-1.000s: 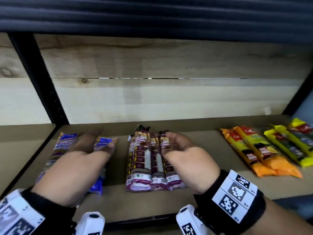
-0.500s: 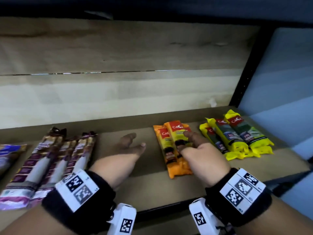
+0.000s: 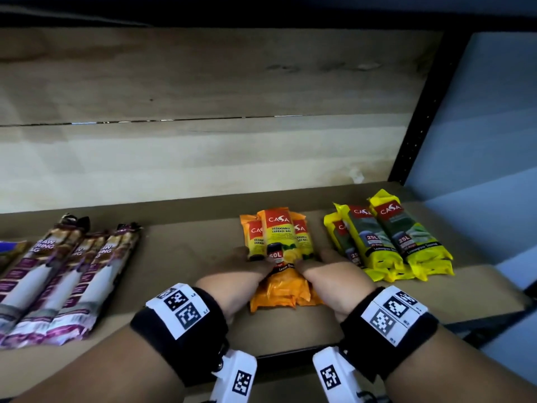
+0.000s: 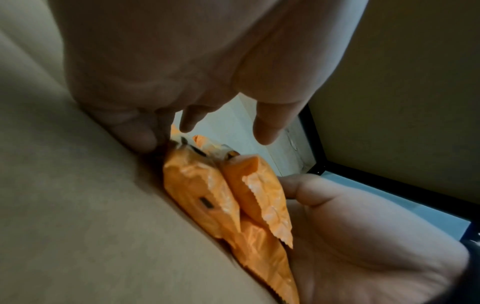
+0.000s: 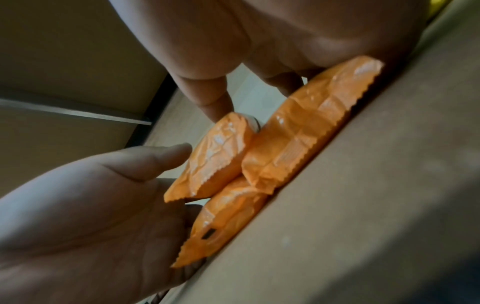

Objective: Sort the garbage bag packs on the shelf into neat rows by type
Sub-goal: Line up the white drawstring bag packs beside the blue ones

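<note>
Both hands are closing in on the orange packs [image 3: 279,242]: the left hand [image 3: 241,274], previously flat on the shelf [image 3: 180,257] beside them, is now pressing their left side, while the right hand [image 3: 334,274] is flanking their right; a third pack is now lying on top.

orange packs [image 3: 279,245], yellow packs [image 3: 392,242], purple-and-white packs [image 3: 66,274], tan shelf [image 3: 186,257]

Three orange packs [image 3: 279,237], three yellow packs [image 3: 389,237], three purple packs [image 3: 62,283].

Head view looks down at the shelf [image 3: 180,257]; both wrist views sit close, low, sharing the orange packs [image 4: 223,197] between them.
</note>
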